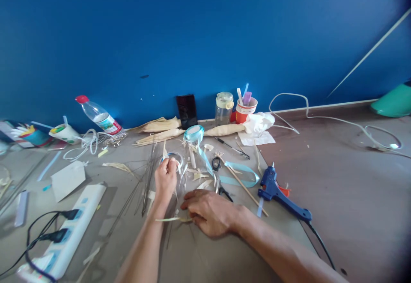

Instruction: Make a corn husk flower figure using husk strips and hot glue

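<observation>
My left hand [165,179] is closed in a pinch beside a clear roll of tape [180,159]. Pale scraps show around its fingertips, but what they grip is too small to make out. My right hand [210,212] rests low over the table, fingers curled. From under its thumb a thin pale-green strip [170,219] sticks out to the left, its near end brownish. Beyond the right hand lie black-handled scissors [217,176], a wooden stick [244,184] and scattered dried-husk scraps [199,175]. A light-blue ribbon roll [194,133] trails its loose end toward the scissors.
A blue glue gun [282,195] lies at right, its cord running forward. A white power strip [75,231] with plugs sits at left, near thin wires [149,180]. Along the blue wall stand a tilted bottle [102,120], a phone [186,111], a jar [224,109] and paper cups [245,111].
</observation>
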Demonstrator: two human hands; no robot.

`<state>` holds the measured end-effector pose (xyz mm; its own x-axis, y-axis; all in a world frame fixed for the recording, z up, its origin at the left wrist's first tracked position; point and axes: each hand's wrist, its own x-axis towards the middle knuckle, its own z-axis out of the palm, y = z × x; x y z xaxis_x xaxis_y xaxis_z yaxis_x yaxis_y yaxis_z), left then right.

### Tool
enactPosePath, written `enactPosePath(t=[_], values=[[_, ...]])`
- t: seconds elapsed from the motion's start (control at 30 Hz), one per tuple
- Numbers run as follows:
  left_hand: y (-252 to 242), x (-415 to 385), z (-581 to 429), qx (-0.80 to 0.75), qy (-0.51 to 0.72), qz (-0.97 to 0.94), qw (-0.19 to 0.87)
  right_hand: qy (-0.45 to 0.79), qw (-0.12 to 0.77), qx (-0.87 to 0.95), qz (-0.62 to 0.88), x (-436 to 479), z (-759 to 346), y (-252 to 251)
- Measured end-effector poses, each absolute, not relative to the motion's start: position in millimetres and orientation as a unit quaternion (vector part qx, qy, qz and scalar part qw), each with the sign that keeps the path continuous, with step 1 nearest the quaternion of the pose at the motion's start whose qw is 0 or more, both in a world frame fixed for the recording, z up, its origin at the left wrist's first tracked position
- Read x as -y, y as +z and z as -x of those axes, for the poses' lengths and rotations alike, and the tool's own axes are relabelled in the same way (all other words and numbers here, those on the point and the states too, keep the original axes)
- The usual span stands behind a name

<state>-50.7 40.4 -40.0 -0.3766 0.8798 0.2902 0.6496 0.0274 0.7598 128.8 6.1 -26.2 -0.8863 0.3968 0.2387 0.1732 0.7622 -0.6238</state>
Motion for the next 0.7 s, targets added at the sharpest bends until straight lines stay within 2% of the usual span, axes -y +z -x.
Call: enactPosePath(t=[0.3, 0.7], values=[[-39, -40, 66, -0.739, 0.472, -0.460, 0.140, 0.273, 0.193, 0.926, 0.176, -7, -127, -32], [-38, -42, 75, -0.701, 0.572, -0.418, 0.079, 0.289, 0.225, 0.905, 0.218, -11, -130, -40]])
